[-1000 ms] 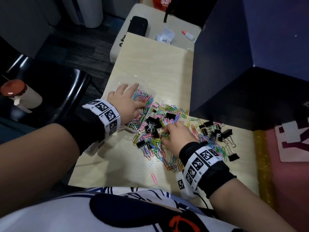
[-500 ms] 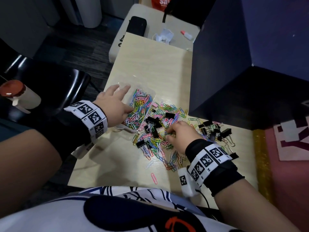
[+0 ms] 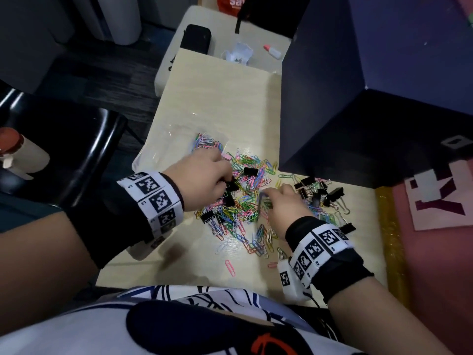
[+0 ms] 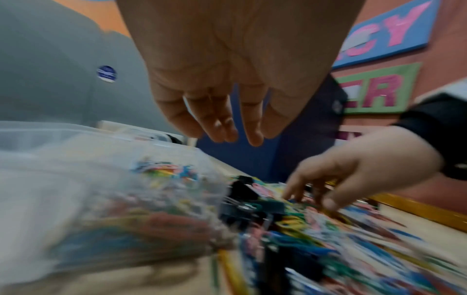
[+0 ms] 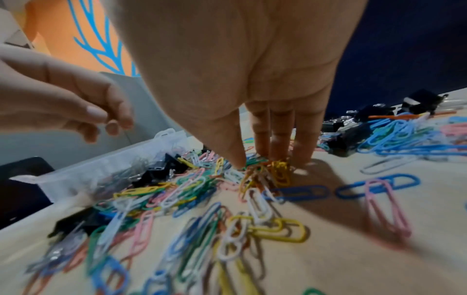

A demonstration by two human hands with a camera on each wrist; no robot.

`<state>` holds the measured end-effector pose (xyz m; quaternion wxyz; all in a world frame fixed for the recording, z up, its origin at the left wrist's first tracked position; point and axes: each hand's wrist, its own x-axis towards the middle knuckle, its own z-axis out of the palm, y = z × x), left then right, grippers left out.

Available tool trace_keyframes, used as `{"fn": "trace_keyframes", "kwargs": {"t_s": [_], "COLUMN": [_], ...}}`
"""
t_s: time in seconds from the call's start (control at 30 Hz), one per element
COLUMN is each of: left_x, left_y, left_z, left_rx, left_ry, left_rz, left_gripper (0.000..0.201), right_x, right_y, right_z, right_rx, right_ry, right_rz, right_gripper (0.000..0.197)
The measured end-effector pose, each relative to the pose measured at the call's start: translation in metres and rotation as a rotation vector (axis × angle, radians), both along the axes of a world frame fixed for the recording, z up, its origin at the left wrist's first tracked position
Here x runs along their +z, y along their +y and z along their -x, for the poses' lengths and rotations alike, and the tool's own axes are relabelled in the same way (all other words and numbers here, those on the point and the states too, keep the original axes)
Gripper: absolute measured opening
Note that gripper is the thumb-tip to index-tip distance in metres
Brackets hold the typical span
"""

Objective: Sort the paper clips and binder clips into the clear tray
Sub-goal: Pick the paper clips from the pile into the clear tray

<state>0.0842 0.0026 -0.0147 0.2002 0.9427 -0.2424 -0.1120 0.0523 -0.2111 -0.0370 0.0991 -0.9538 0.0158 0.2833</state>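
Observation:
A heap of coloured paper clips [image 3: 243, 211] mixed with black binder clips [image 3: 314, 190] covers the pale table [image 3: 217, 98]. The clear tray [image 3: 153, 160] stands at the heap's left and holds paper clips [image 3: 204, 144] in its right compartment. My left hand [image 3: 222, 175] hovers over the heap's left part next to a binder clip [image 3: 231, 185]; its fingers [image 4: 227, 129] hang loose and hold nothing. My right hand [image 3: 267, 198] points down into the heap, thumb and fingers [image 5: 278, 143] pinching a small bunch of yellow and orange paper clips [image 5: 275, 171]. The left wrist view is blurred.
A tall dark blue box [image 3: 332, 111] rises right beside the heap. A black chair [image 3: 64, 149] and a red-capped bottle [image 3: 15, 149] sit off the table's left edge. A lone pink clip [image 3: 230, 267] lies near the front edge. A white side table [image 3: 256, 62] holds oddments beyond.
My left hand left the tray and swung right, over the heap by the binder clips. My right hand stayed in the heap, closing its fingertips on clips.

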Motion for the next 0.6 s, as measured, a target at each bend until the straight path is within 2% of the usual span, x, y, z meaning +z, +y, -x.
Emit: {"fn": "trace_keyframes", "kwargs": {"t_s": [0.07,0.17,0.3,0.4,0.5,0.6], "left_x": [-0.004,-0.01,-0.009,-0.01,-0.012,-0.01], "left_y": [-0.015,-0.033,-0.053,-0.057,-0.062,-0.066], "left_z": [0.007,0.014,0.016,0.014,0.01,0.008], "left_rx": [-0.118,-0.17,-0.167,-0.166,-0.131,-0.095], "left_ry": [0.058,0.093,0.092,0.127,0.138,0.132], "left_rz": [-0.094,-0.325,-0.533,-0.562,-0.545,-0.51], "left_gripper": [0.028,0.032,0.032,0.033,0.03,0.027], "right_x": [0.001,0.005,0.013,0.012,0.007,0.01], "right_y": [-0.001,-0.013,-0.039,-0.04,-0.036,-0.04], "right_z": [0.004,0.007,0.01,0.02,0.03,0.028], "right_rx": [0.018,-0.023,-0.074,-0.041,0.015,0.042], "right_ry": [0.014,0.017,0.051,0.145,0.146,0.152], "right_rz": [-0.033,-0.051,0.058,0.088,-0.015,-0.034], "right_gripper": [0.047,0.04,0.048,0.056,0.056,0.065]}}
